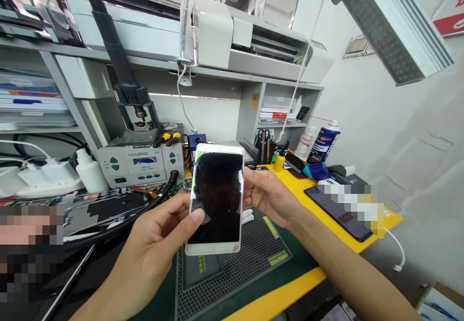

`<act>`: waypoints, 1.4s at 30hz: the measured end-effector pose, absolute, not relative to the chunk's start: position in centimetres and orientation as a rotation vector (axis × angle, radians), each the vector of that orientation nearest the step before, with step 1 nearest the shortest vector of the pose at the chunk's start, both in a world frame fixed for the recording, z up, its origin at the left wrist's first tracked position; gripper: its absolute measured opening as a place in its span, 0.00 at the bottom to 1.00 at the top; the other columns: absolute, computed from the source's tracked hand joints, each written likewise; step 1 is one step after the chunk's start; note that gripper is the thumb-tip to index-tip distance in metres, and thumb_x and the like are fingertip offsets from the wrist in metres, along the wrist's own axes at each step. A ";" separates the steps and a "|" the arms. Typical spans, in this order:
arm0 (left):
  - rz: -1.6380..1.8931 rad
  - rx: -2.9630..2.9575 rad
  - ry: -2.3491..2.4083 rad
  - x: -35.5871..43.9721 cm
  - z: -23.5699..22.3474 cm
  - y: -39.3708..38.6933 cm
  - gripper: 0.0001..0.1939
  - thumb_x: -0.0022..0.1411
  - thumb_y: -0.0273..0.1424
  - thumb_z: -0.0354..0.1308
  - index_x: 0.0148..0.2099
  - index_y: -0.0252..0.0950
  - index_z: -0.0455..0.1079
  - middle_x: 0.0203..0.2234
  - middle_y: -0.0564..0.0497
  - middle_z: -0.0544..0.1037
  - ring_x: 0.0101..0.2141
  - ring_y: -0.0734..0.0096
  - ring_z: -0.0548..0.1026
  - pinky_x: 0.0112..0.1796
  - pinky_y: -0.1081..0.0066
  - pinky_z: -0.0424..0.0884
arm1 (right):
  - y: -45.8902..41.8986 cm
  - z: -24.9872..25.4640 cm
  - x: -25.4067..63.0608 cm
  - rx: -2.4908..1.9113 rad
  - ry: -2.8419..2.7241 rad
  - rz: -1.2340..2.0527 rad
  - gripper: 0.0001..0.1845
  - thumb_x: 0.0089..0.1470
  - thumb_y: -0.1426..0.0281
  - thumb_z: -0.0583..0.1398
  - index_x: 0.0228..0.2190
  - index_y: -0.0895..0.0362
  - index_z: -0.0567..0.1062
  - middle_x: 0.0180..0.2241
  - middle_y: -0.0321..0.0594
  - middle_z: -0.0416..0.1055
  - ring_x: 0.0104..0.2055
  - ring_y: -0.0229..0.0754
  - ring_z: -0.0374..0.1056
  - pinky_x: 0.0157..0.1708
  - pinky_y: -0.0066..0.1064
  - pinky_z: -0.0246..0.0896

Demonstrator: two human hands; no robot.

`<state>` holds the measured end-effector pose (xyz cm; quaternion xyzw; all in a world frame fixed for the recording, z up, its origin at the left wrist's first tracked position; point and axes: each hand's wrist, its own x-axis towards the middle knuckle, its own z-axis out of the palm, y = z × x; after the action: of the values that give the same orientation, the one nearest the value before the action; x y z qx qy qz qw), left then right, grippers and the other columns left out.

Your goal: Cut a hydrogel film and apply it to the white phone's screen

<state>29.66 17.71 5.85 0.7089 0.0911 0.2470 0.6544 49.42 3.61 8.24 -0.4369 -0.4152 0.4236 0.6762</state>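
A white-framed smartphone (216,197) with a dark screen is held upright in front of me, its lower edge over a black perforated mat (253,258). My left hand (159,236) grips its lower left side, the thumb lying on the screen and the fingers behind. At the upper right side, my right hand (270,193) pinches the phone's edge between thumb and fingers. The fingertips behind the phone are hidden. A strip of white material (248,215) lies on the mat, partly covered by the phone.
A rework station (137,164) stands behind on the left, with a black hose curving across the bench. Another dark phone (337,212) lies on the yellow tabletop (282,297) at right, near a blue spray can (324,142) and a clear bottle (305,143). A lamp (391,26) hangs overhead.
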 end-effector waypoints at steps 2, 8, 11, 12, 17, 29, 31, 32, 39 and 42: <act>0.557 1.564 0.210 29.7 5.9 17.5 0.13 0.66 0.42 0.64 0.51 0.48 0.79 0.37 0.52 0.80 0.37 0.66 0.74 0.39 0.72 0.74 | 3.6 8.3 49.4 -0.994 -0.926 0.951 0.24 0.60 0.51 0.67 0.29 0.60 0.82 0.27 0.42 0.81 0.27 0.39 0.77 0.29 0.28 0.75; 0.545 1.441 0.275 29.9 6.2 17.3 0.17 0.63 0.42 0.68 0.52 0.44 0.80 0.41 0.49 0.83 0.38 0.62 0.79 0.38 0.69 0.76 | 3.7 8.3 49.1 -1.025 -0.905 0.985 0.22 0.58 0.53 0.69 0.30 0.61 0.83 0.28 0.42 0.81 0.27 0.38 0.76 0.29 0.27 0.76; 0.548 1.401 0.292 29.9 6.3 17.4 0.18 0.61 0.42 0.69 0.53 0.44 0.80 0.44 0.48 0.83 0.37 0.62 0.80 0.36 0.68 0.77 | 3.8 8.1 49.1 -1.029 -0.923 1.017 0.23 0.58 0.52 0.68 0.31 0.62 0.82 0.28 0.42 0.81 0.27 0.38 0.76 0.28 0.27 0.76; 0.550 1.392 0.294 29.9 6.3 17.4 0.18 0.62 0.42 0.69 0.53 0.44 0.80 0.44 0.48 0.83 0.37 0.62 0.80 0.37 0.68 0.77 | 3.8 7.9 49.1 -1.032 -0.930 1.023 0.23 0.58 0.52 0.68 0.31 0.62 0.82 0.28 0.43 0.81 0.27 0.38 0.76 0.28 0.27 0.76; 0.581 1.365 0.292 30.2 6.3 17.5 0.18 0.62 0.41 0.69 0.53 0.44 0.79 0.45 0.49 0.83 0.38 0.63 0.80 0.38 0.68 0.77 | 4.0 7.5 49.1 -1.050 -0.955 1.054 0.23 0.58 0.52 0.68 0.31 0.62 0.82 0.28 0.44 0.81 0.27 0.39 0.77 0.28 0.28 0.76; 0.677 1.370 0.318 29.8 6.8 17.7 0.21 0.64 0.42 0.68 0.57 0.43 0.76 0.46 0.48 0.83 0.40 0.62 0.79 0.38 0.68 0.76 | 3.9 7.7 48.5 -1.079 -0.988 1.165 0.21 0.58 0.56 0.70 0.29 0.62 0.82 0.28 0.44 0.82 0.27 0.38 0.78 0.27 0.27 0.76; 0.693 1.380 0.321 29.7 6.8 17.7 0.22 0.64 0.42 0.67 0.57 0.42 0.76 0.46 0.48 0.83 0.40 0.62 0.79 0.39 0.68 0.75 | 3.9 7.6 48.5 -1.077 -0.997 1.168 0.21 0.58 0.56 0.70 0.28 0.62 0.81 0.28 0.44 0.82 0.28 0.39 0.79 0.27 0.27 0.76; 0.698 1.383 0.322 29.7 6.7 17.8 0.22 0.64 0.42 0.67 0.57 0.42 0.76 0.47 0.48 0.82 0.40 0.61 0.78 0.39 0.68 0.75 | 3.9 7.5 48.6 -1.080 -0.999 1.167 0.21 0.58 0.56 0.70 0.28 0.62 0.81 0.28 0.45 0.82 0.28 0.39 0.79 0.26 0.27 0.76; 0.701 1.358 0.306 29.8 6.7 18.0 0.20 0.65 0.42 0.66 0.57 0.43 0.75 0.50 0.48 0.81 0.41 0.63 0.78 0.39 0.69 0.74 | 3.8 7.5 48.5 -1.105 -0.983 1.166 0.17 0.55 0.59 0.72 0.30 0.62 0.80 0.27 0.42 0.80 0.30 0.42 0.80 0.26 0.27 0.75; 0.708 1.345 0.306 30.0 6.8 18.0 0.20 0.65 0.42 0.67 0.57 0.42 0.76 0.50 0.47 0.81 0.42 0.64 0.78 0.39 0.70 0.75 | 3.9 7.5 48.4 -1.098 -0.994 1.172 0.16 0.55 0.60 0.73 0.31 0.62 0.81 0.27 0.42 0.80 0.30 0.42 0.80 0.26 0.27 0.76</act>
<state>29.96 18.00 6.82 0.6072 0.1380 0.3194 0.7143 48.43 3.86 7.50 -0.4711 -0.4262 0.5026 0.5863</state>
